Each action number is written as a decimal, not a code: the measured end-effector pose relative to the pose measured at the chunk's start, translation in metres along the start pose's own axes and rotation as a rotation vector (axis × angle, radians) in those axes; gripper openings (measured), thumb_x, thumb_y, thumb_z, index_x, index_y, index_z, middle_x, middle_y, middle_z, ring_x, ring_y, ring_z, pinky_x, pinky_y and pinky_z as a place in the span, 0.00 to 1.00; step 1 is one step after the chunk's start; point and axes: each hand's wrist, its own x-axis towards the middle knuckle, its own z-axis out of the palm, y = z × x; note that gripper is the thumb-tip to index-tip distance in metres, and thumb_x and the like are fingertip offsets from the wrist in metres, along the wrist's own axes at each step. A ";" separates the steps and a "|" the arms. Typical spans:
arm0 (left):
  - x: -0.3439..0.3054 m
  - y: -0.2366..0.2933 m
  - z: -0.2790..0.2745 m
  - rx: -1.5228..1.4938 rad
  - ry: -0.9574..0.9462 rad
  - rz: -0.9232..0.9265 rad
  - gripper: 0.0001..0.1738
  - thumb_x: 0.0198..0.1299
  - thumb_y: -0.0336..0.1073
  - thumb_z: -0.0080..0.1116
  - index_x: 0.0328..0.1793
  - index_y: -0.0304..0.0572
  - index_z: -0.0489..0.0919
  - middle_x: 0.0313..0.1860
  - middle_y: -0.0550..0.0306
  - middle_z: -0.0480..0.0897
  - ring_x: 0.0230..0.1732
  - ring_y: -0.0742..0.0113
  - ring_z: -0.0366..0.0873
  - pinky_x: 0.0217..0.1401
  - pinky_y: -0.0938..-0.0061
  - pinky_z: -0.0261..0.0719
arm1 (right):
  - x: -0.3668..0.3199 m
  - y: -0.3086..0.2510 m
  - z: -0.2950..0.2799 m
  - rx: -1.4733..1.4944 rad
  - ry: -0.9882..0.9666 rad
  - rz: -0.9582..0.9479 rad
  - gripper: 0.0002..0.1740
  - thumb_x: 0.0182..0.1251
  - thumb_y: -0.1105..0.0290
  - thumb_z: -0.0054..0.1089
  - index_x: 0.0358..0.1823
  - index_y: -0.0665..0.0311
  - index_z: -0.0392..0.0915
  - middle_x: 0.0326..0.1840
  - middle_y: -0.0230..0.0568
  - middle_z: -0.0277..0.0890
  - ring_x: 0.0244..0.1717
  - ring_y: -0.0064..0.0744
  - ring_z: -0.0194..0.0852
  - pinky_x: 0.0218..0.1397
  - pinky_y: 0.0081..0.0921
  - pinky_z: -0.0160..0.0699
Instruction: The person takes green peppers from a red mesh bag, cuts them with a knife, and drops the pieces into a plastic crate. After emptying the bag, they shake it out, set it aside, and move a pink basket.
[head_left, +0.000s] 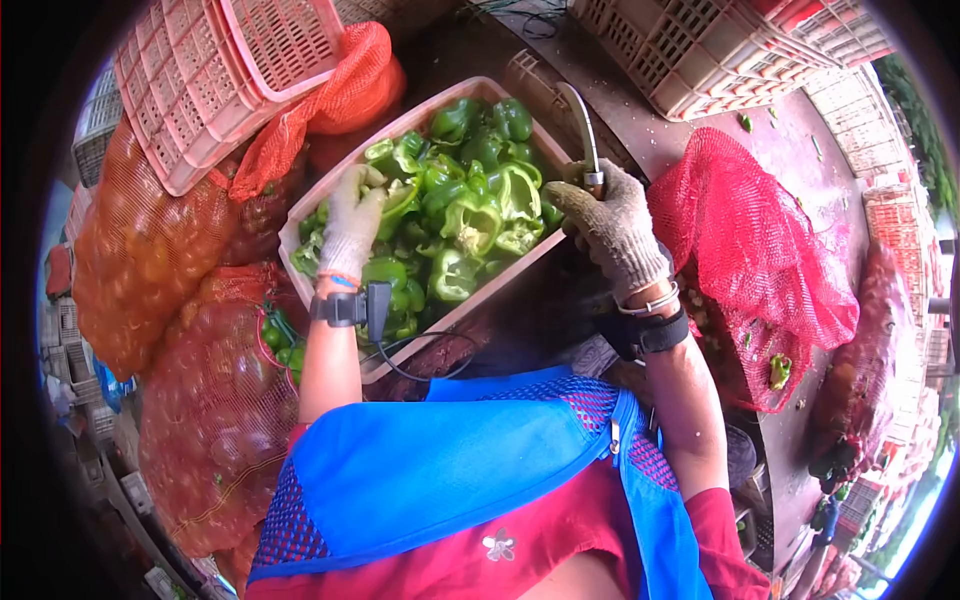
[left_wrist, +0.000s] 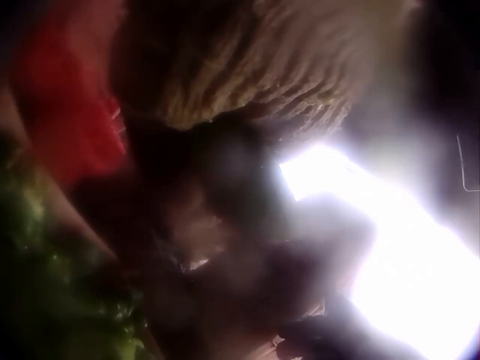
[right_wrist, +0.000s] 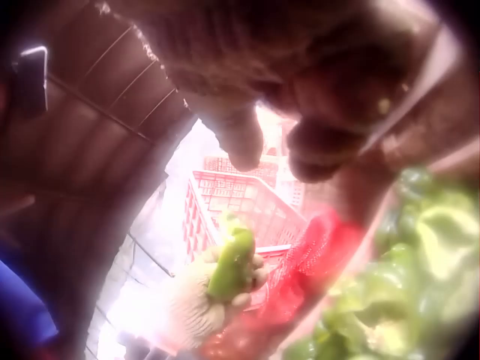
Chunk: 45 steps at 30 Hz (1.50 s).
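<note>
The left hand [head_left: 352, 225], in a white knitted glove, is over the near-left part of a pink rectangular plastic tray [head_left: 505, 280] heaped with cut green bell peppers [head_left: 470, 205]. In the right wrist view its fingers [right_wrist: 196, 304] are curled round a long green pepper piece [right_wrist: 231, 262], which stands roughly upright in the grip above the heap. The right hand [head_left: 612, 228], in a grey-brown knitted glove, is at the tray's right rim. Its fingers are clamped round the handle of a small knife with a curved metal blade [head_left: 590, 140], and the blade points up and away from the person. The two hands are well apart, with the pile of peppers between them. The left wrist view is blurred and shows only glove fabric and a smear of green. A red mesh bag [head_left: 745, 235] lies just to the right of the knife hand, and orange mesh sacks of onions [head_left: 150, 260] are stacked on the left. A pink slatted plastic crate [head_left: 225, 75] rests on those sacks. The person wears a blue apron [head_left: 440, 460] over a red shirt.
</note>
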 end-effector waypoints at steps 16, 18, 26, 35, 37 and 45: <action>0.009 0.029 0.099 0.660 -0.379 0.358 0.11 0.52 0.31 0.56 0.44 0.43 0.76 0.42 0.41 0.79 0.47 0.42 0.78 0.49 0.53 0.77 | -0.024 -0.003 -0.007 0.188 0.033 0.098 0.12 0.58 0.64 0.68 0.38 0.63 0.79 0.18 0.30 0.74 0.16 0.18 0.71 0.20 0.18 0.68; 0.008 0.030 0.095 0.335 -0.112 0.188 0.15 0.51 0.32 0.60 0.46 0.39 0.77 0.44 0.40 0.80 0.47 0.42 0.78 0.52 0.56 0.76 | -0.024 0.010 0.005 0.258 0.035 0.192 0.12 0.59 0.62 0.68 0.37 0.63 0.79 0.17 0.31 0.74 0.15 0.18 0.70 0.18 0.19 0.67; -0.022 0.095 0.113 -0.089 0.210 0.237 0.24 0.48 0.23 0.63 0.54 0.35 0.75 0.49 0.45 0.79 0.52 0.52 0.78 0.58 0.64 0.75 | -0.011 0.029 0.052 0.535 0.237 0.320 0.17 0.56 0.63 0.73 0.40 0.66 0.80 0.25 0.35 0.79 0.25 0.22 0.76 0.26 0.20 0.74; -0.044 0.123 0.111 -0.334 -0.014 0.362 0.27 0.45 0.22 0.62 0.56 0.35 0.76 0.51 0.45 0.81 0.52 0.54 0.80 0.57 0.67 0.78 | -0.002 0.049 0.035 0.413 0.221 0.091 0.07 0.63 0.71 0.62 0.40 0.65 0.80 0.31 0.33 0.80 0.24 0.20 0.76 0.23 0.16 0.73; -0.038 0.118 0.097 -0.841 -0.265 -0.152 0.20 0.50 0.23 0.61 0.52 0.35 0.79 0.46 0.52 0.84 0.47 0.63 0.82 0.51 0.73 0.80 | -0.011 0.026 0.027 0.500 0.012 0.117 0.08 0.62 0.70 0.63 0.39 0.66 0.78 0.25 0.32 0.77 0.17 0.18 0.69 0.16 0.16 0.66; -0.028 0.058 0.055 -1.145 0.001 -0.369 0.17 0.60 0.27 0.58 0.56 0.45 0.76 0.37 0.59 0.80 0.30 0.67 0.76 0.36 0.71 0.77 | -0.024 -0.007 0.023 0.814 -0.191 0.023 0.15 0.63 0.63 0.60 0.45 0.66 0.74 0.21 0.33 0.73 0.10 0.20 0.61 0.11 0.16 0.59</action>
